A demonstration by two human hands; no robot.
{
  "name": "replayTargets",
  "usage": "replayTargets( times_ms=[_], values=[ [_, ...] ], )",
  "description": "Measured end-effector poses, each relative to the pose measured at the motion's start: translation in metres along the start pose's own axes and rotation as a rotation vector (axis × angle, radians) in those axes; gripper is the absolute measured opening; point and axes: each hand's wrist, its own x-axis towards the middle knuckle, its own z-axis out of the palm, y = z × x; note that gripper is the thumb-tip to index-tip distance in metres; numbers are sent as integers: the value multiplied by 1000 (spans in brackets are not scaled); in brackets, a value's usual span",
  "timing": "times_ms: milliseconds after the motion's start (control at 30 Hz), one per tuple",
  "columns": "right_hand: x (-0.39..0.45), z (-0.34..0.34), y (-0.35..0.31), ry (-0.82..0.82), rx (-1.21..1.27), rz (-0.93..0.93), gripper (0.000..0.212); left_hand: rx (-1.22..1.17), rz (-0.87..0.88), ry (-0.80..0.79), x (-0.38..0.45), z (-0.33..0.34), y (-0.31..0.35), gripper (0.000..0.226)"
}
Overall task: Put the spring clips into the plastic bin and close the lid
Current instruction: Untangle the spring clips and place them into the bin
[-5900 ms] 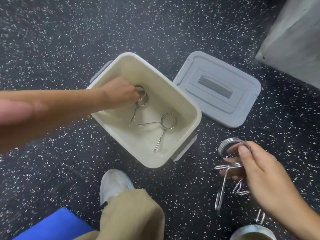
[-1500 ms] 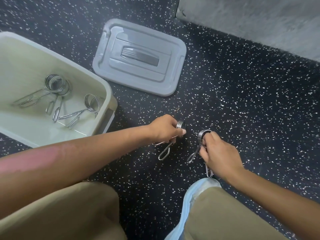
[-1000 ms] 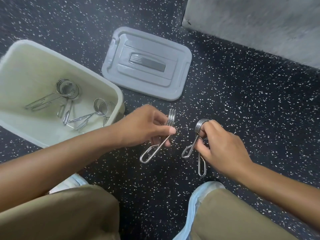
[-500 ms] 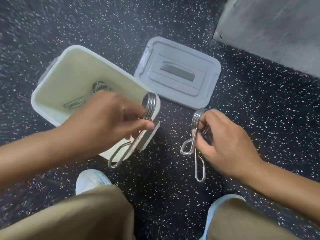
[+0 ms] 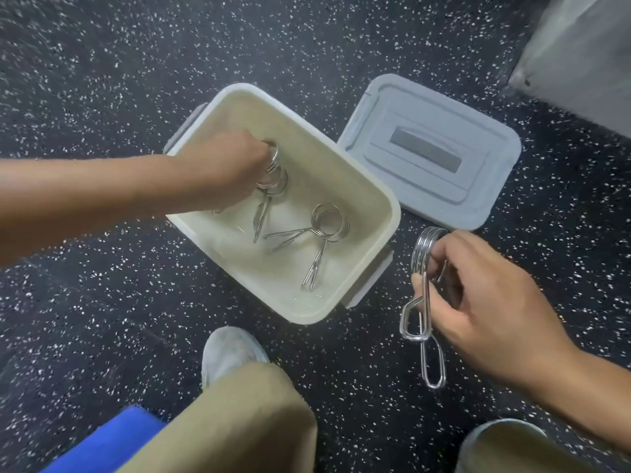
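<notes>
Your left hand [image 5: 235, 172] has moved from the floor, where half a second ago it carried a spring clip toward the rim, to inside the plastic bin [image 5: 372, 233]; it is now low over the far-left part of the interior with fingers closed on the coil of that spring clip [image 5: 273, 165], not yet released. The clip's coil sits directly above or against the coil of a clip already lying there; you cannot separate the two clearly in this view. In my judgement this delivery is all but complete and needs only a release. Your right hand [image 5: 478, 295] holds outside the bin, just beside its near-right corner, gripping a second spring clip [image 5: 423, 295] at the coil, with the wire handles hanging down toward the floor; whether it holds one clip or more cannot be told. That clip is next for the bin. Further clips in bin [image 5: 321, 230] lie flat near the centre, their handles splayed toward you. All clips appear as bright steel wire, coiled rings with long looped handles, no visible deformation. The grey lid [image 5: 426, 155] lies flat on the speckled floor [image 5: 102, 319], top side up, touching or just beside the bin's far-right edge. Closing remains outstanding.
</notes>
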Motion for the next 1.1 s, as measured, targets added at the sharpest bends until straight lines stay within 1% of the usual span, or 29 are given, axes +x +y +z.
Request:
replayTargets(
  times_ms=[67, 100, 133, 233, 300, 500, 700, 867, 967, 1100],
  values=[
    [3, 0, -3, 0, 0, -15, 16, 16, 4, -39, 8, 12, -2, 38],
    [4, 1, -4, 1, 2, -19, 16, 16, 17, -54, 12, 16, -1, 38],
    [4, 1, -5, 3, 5, -19, 16, 9, 27, -68, 13, 19, 1, 35],
    [6, 3, -8, 7, 6, -7, 16, 29, 6, -133, 17, 28, 10, 11],
    [6, 2, -10, 5, 11, -4, 16, 38, -17, -153, 18, 32, 14, 6],
    [6, -4, -18, -19, -16, -11, 18, 6, -23, -54, 22, 41, 5, 8],
    [18, -18, -33, -26, -53, -51, 20, -94, -43, -31, 17, 42, -1, 11],
    [34, -40, -51, -141, -103, -51, 22, -167, -85, -4, 5, 36, -2, 21],
    [49, -48, -62, -189, -153, -58, 23, -242, -79, 81, -6, 29, 0, 22],
    [72, -40, -81, -220, -250, -48, 23, -384, -79, 253, -30, 19, 3, 19]
  ],
)
